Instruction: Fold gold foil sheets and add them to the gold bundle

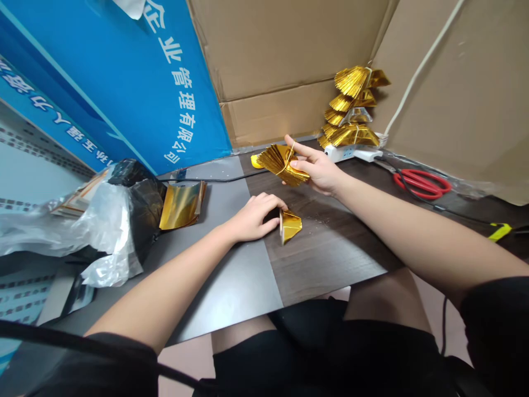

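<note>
My right hand (317, 168) is raised above the dark wooden table (330, 248) and grips a fanned bundle of folded gold foil pieces (281, 164) tied with a thin band. My left hand (253, 216) rests on the table with fingers curled, pinching a single folded gold foil piece (290, 226) at its left side. A flat stack of gold foil sheets (182, 205) lies to the left, leaning on a black plastic bag (138, 193).
Several finished gold bundles (353, 105) are piled at the back against cardboard walls (289, 60). Red scissors (421, 183) and a white power strip (351, 153) lie at the right. Clear plastic wrapping (82, 220) and a blue sign (124, 77) fill the left.
</note>
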### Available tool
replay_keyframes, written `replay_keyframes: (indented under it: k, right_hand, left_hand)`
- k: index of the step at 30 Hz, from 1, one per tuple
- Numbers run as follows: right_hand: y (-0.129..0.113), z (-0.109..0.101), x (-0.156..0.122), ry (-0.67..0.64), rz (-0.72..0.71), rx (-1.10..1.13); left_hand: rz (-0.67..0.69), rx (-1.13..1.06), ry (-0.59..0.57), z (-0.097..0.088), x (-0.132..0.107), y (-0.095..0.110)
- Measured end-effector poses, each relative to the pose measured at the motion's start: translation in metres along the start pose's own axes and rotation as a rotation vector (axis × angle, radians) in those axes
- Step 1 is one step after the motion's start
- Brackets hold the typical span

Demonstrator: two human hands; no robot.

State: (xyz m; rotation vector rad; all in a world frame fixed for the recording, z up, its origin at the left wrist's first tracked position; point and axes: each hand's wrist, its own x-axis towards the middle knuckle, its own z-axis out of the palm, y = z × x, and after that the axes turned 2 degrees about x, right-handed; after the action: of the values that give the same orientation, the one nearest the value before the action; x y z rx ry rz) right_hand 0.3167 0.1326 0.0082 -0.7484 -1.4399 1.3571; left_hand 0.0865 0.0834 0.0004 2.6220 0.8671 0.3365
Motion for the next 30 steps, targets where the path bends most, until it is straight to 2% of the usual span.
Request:
replay_keyframes:
  k: [3,7,10,13,15,19,22,27,30]
  right_hand:
    - [0.001,0.002,-0.001,-0.026,-0.02,-0.017]
    - [0.0,0.0,-0.001,-0.048,-0.026,-0.057]
    - [-0.006,-0.007,-0.002,-0.098,-0.044,-0.204]
    - [-0.013,-0.014,-0.003,-0.214,-0.046,-0.381]
    - [-0.015,-0.015,-0.004,-0.259,0.038,-0.335]
    - [-0.014,-0.013,-0.006,-0.273,0.281,-0.083]
    - [-0.017,-0.012,-0.007,-0.272,0.337,-0.012]
    - [-0.029,-0.004,-0.009,-0.379,0.487,0.102]
    - [-0.031,0.002,-0.011,-0.32,0.563,0.15]
  left_hand:
    - [0.031,0.036,0.006,0.002,0.0,0.0]
    - [0.004,0.085,0.025,0.001,-0.002,-0.001]
    - [0.0,0.089,0.042,-0.002,-0.002,-0.004]
    - [-0.016,0.056,0.056,-0.007,-0.003,-0.01]
    - [-0.035,0.026,0.073,-0.01,-0.003,-0.014]
    - [-0.056,-0.028,0.09,-0.012,-0.004,-0.022]
    - [-0.058,-0.031,0.072,-0.012,-0.003,-0.025]
    - [-0.075,-0.076,0.075,-0.012,-0.003,-0.026]
    - [-0.102,-0.073,0.069,-0.012,-0.003,-0.025]
